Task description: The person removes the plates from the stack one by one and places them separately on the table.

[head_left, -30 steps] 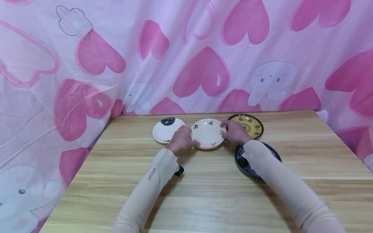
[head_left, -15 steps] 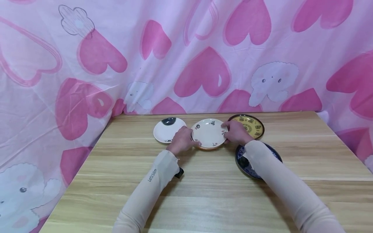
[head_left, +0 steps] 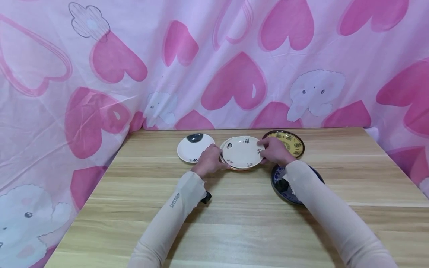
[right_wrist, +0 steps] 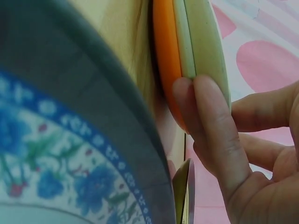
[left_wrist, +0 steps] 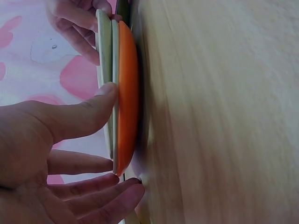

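A white plate (head_left: pixel 242 152) with small dark motifs lies on top of another plate with an orange underside (left_wrist: pixel 128 98), tilted and shifted right so the lower plate's pale rim shows at the left. My right hand (head_left: pixel 275 152) pinches the upper plate's right edge, its fingertips low on the side in the right wrist view. At the stack's left, my left hand (head_left: pixel 211 160) holds the lower plate's rim, thumb (left_wrist: pixel 100 112) on the near side and fingers round the left end. In the left wrist view a thin gap parts the two plates.
Left of the stack lies a white plate (head_left: pixel 189 150) with a black patch. A yellow plate (head_left: pixel 296 143) with a dark rim stands behind my right hand. Below my right forearm is a dark blue flowered plate (head_left: pixel 279 182). A pink heart-print curtain (head_left: pixel 231 82) backs the wooden table (head_left: pixel 234 230).
The upper white plate has slid slightly right with my right hand, uncovering the lower plate's left rim. My left hand has stayed at the lower plate.
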Tool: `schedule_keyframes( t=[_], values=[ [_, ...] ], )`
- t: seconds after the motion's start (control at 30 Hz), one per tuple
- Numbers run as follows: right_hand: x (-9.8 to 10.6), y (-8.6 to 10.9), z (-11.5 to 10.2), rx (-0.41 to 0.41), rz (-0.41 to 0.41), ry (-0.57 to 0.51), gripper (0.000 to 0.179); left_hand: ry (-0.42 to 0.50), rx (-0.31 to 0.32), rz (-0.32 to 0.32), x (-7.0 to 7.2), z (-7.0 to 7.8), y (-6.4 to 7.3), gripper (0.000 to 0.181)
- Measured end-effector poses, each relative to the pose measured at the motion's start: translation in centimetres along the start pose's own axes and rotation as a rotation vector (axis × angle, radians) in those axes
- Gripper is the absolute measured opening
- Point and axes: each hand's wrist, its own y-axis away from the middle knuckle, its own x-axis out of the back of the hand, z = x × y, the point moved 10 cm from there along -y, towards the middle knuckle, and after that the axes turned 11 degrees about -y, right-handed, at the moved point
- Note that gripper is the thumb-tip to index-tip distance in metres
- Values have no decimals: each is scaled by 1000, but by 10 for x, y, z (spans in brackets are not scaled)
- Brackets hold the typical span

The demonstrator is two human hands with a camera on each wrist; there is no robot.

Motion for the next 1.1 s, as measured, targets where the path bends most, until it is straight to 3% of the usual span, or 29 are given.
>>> schedule_keyframes(
  t=[0.3, 0.7, 1.1],
  values=[
    [7, 3, 7, -63, 31, -85, 62, -8, 20, -15, 0, 0, 0, 34],
    [6, 11, 15, -113, -33, -177, 59, 28, 52, -3, -6, -3, 3, 33],
    [9, 13, 8, -45, -101, -172, 58, -19, 6, 49, 1, 1, 5, 41]
  ],
)
